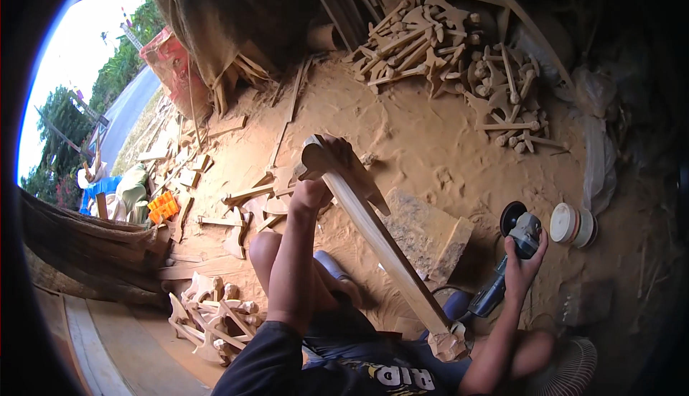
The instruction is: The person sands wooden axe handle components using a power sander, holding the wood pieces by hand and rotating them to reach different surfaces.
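A long pale wooden piece (384,241) slants across my lap, with a wide flared part at its far end and a faceted knob at its near end. My left hand (314,189) is closed round the flared end, and that wood partly hides the fingers. Off to the right, my right hand (522,270) grips an angle grinder (491,294) by its body near the head. The grinder's dark round disc (512,216) points away from me, apart from the wood. I cannot tell whether the disc is spinning.
A stone-like block (423,231) lies beyond the wood, and a white tub (565,224) stands right of the grinder. Similar wooden pieces are heaped at the back (416,44) and near left (212,317). A fan (574,367) is at lower right. Sawdust covers the ground.
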### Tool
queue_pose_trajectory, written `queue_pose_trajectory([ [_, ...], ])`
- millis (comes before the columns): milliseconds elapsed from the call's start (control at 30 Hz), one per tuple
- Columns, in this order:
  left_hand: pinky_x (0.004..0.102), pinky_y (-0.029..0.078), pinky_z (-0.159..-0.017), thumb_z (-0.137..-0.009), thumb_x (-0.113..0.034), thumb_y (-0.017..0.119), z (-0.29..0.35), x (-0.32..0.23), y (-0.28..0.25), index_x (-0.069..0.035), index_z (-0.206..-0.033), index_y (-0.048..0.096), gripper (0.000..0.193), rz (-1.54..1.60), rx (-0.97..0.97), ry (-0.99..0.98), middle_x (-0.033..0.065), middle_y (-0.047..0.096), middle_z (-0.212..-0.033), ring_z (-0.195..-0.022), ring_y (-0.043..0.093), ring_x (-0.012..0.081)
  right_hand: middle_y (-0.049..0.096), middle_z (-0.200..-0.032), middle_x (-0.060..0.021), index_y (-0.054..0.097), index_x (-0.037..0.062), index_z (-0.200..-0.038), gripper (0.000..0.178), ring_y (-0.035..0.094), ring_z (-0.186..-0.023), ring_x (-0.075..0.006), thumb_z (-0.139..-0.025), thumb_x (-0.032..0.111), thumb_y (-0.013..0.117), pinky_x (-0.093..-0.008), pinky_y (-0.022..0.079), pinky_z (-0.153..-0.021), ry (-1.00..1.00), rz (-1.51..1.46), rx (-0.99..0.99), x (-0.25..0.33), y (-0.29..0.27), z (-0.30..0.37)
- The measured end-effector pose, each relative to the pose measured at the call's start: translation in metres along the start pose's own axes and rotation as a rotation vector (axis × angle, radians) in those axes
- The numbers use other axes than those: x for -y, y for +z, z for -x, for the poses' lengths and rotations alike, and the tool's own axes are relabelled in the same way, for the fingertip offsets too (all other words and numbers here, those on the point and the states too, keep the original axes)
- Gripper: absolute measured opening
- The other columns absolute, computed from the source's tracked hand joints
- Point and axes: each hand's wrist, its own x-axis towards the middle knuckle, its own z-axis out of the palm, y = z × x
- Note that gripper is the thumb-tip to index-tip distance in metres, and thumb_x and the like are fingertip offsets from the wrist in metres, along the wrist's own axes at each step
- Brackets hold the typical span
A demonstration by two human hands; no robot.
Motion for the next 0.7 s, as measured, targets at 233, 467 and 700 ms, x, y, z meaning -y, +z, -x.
queue_pose_trajectory([
  [233, 0.034, 0.052, -0.086, -0.087, -0.028, 0.084, 0.011, -0.012, 0.0, -0.005, -0.111, 0.063, 0.039, -0.166, 0.015, -0.327, 0.0043, 0.064, -0.102, -0.096, 0.062, 0.0175, 0.048, -0.152, -0.019, 0.037, 0.0031, -0.156, 0.085, 0.05, -0.138, -0.0295, -0.088, 0.021, 0.084, -0.0416, 0.04, -0.116, -0.001, -0.034, 0.035, 0.001, 0.002, 0.003],
  [467, 0.0342, 0.05, -0.098, -0.096, -0.007, 0.075, 0.029, 0.023, 0.008, 0.001, -0.134, 0.062, 0.041, -0.436, 0.019, -0.457, 0.0038, 0.066, -0.116, -0.111, 0.062, 0.0165, 0.05, -0.148, -0.0214, 0.036, 0.004, -0.157, 0.087, 0.053, -0.135, -0.0319, -0.086, 0.023, 0.084, -0.0443, 0.044, -0.113, -0.04, -0.148, 0.168, 0.033, 0.012, 0.017],
  [700, 0.0333, 0.049, -0.094, -0.09, 0.004, 0.071, 0.042, 0.081, 0.006, 0.001, -0.115, 0.065, 0.025, -0.807, 0.094, -0.49, 0.0085, 0.068, -0.107, -0.104, 0.062, 0.0169, 0.053, -0.143, -0.0187, 0.036, 0.0036, -0.156, 0.089, 0.056, -0.126, -0.0271, -0.082, 0.017, 0.084, -0.0408, 0.046, -0.109, -0.099, -0.452, 0.411, 0.052, 0.056, 0.038],
])
